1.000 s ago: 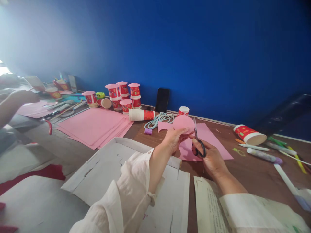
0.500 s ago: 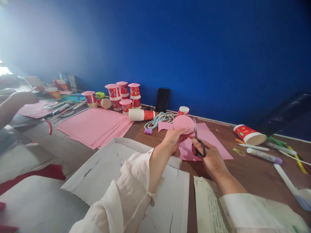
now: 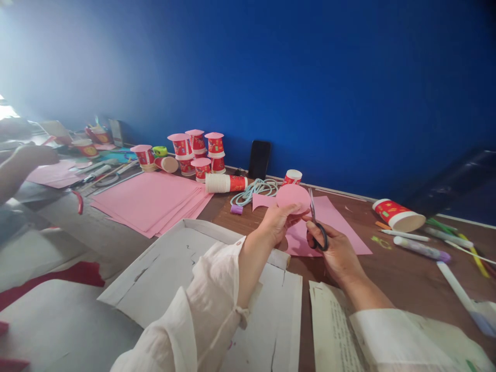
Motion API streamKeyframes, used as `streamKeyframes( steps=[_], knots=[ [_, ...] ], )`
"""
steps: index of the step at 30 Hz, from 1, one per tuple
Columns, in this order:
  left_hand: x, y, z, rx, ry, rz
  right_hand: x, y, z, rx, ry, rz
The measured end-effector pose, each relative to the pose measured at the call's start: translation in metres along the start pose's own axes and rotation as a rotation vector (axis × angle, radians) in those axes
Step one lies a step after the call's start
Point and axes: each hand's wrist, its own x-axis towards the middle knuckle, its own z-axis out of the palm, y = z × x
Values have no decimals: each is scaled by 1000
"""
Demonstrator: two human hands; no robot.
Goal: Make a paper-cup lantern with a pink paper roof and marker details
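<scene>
At centre frame the left hand [image 3: 277, 219] pinches a pink paper disc [image 3: 293, 198] by its lower edge, fingers closed on it, just above the surface [image 3: 406, 274]. The right hand [image 3: 335, 253], its fingers curled through the loops of the scissors [image 3: 315, 222], holds the nearly shut blades at the disc's right rim. This looks like trimming the rim, and the next snip calls for turning the disc into the blades. A pink sheet [image 3: 341, 227] lies beneath, with bare room to its right and pens [image 3: 422, 249] farther right.

Deep blue wall [image 3: 310, 77]; brown wooden table [image 3: 403, 274].
</scene>
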Motion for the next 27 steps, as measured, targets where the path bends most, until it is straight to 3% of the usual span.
streamKeyframes(
  steps=[27],
  knots=[
    [0,0,0,-2,7,-11,0,-2,-1,19,-8,31]
  ],
)
